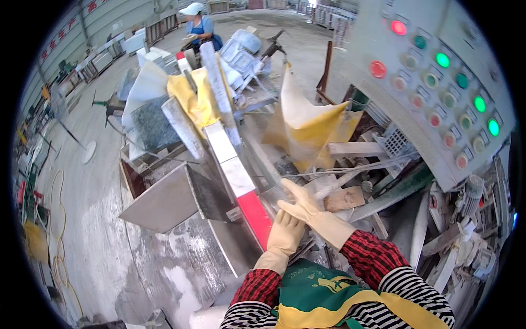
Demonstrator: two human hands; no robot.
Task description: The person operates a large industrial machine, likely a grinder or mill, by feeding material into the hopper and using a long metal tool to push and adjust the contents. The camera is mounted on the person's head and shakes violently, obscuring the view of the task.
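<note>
Both my hands wear cream rubber gloves and come together just right of a narrow row of slabs. My left hand (pixel 286 237) is beside the red slab (pixel 256 218) at the near end. Its fingers are curled side by side, and whatever lies under them is hidden. Against it, or just above it, is my right hand (pixel 309 209), open, with its thumb and a finger stretched toward the row. I cannot tell whether the gloves touch. Beyond the red slab, two white slabs (pixel 237 176) lie end to end, leading toward a yellow sheet (pixel 200 98).
A control panel (pixel 422 82) with lit red and green buttons looms at right. Below it are wooden offcuts (pixel 344 198), bars and cables. Large grey slabs (pixel 161 203) lean left of the row. A yellow-white flap (pixel 307 126) hangs ahead. A person (pixel 200 30) in a white cap is at the far end.
</note>
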